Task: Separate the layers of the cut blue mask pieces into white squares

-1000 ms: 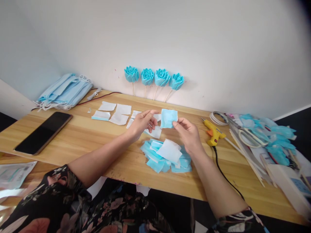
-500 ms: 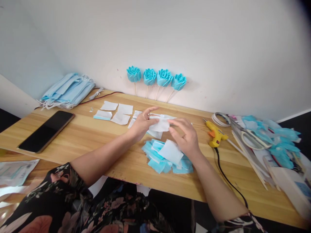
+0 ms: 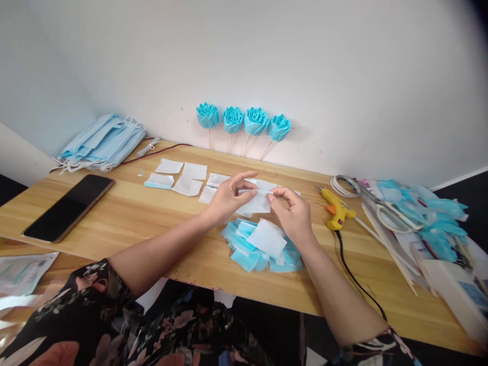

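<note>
The white fabric square (image 3: 254,205), its upper edge pinched in the fingers of left hand (image 3: 225,197) and right hand (image 3: 293,214) beyond the blue fabric pile (image 3: 249,260), should be tensioned lightly and evenly.

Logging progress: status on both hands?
Right hand pinching white piece. Left hand at its upper edge. Nothing visibly blocking: blue pile below in view, yellow glue gun off right.

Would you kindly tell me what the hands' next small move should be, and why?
I'd probably lower the thin, white-faced fabric square to the light-brown wooden tabletop: the right hand pinches its upper edge, the left hand touches it, and similar white fabric pieces lie there.
</note>
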### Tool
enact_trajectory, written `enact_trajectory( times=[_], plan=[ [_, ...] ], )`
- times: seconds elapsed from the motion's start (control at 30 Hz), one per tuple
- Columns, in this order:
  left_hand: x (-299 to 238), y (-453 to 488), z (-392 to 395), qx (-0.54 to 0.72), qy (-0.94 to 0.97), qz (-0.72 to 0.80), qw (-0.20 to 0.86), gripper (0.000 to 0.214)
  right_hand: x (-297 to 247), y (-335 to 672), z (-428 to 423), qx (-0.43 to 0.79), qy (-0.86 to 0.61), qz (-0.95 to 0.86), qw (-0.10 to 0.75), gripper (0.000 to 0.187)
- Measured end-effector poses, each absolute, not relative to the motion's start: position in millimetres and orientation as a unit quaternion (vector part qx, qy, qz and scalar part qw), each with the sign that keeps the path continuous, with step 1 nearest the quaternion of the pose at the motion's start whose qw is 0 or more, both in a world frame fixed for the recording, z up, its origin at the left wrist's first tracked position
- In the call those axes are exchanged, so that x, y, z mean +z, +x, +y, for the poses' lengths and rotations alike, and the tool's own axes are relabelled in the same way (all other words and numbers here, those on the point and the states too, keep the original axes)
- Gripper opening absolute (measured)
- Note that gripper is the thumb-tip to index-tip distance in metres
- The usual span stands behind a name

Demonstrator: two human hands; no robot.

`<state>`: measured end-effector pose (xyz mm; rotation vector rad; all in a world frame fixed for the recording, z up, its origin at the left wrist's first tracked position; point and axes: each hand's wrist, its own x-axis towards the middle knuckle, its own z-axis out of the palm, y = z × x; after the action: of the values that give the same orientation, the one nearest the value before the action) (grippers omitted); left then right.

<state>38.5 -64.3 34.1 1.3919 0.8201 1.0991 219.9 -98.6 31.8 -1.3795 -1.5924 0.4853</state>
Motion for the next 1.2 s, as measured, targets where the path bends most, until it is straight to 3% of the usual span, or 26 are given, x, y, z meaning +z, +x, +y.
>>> enact_trajectory(
  times=[0.1,0.23,0.37,0.4,0.57,0.7,0.9,1.03,1.2],
  plan=[
    [34,37,-63,0.462,0.662,0.357,0.47,0.04,34,219,-100,0.135,-0.551,-0.679,0.466,0.01],
    [32,36,-62,0.474,0.746,0.348,0.312,0.006,34,216,-101,0.085,-0.516,-0.718,0.459,0.006],
    [32,36,-63,0.513,0.762,0.309,0.247,0.008,29,214,-100,0.128,-0.508,-0.724,0.449,0.049],
    [33,35,-63,0.517,0.766,0.297,0.238,0.008,28,214,-99,0.135,-0.508,-0.722,0.449,0.053],
    [36,30,-65,0.513,0.811,0.231,0.162,0.012,31,221,-97,0.06,-0.509,-0.719,0.47,0.015],
    [39,29,-67,0.498,0.837,0.203,0.1,0.015,38,226,-98,-0.001,-0.481,-0.73,0.486,0.019],
    [42,29,-66,0.5,0.816,0.243,0.159,0.013,37,231,-93,0.05,-0.476,-0.761,0.439,0.018],
    [41,30,-63,0.505,0.772,0.3,0.244,0.013,39,231,-95,0.163,-0.478,-0.761,0.406,0.042],
    [36,32,-62,0.491,0.753,0.323,0.295,0.013,39,228,-97,0.176,-0.522,-0.713,0.434,0.013]
  ],
)
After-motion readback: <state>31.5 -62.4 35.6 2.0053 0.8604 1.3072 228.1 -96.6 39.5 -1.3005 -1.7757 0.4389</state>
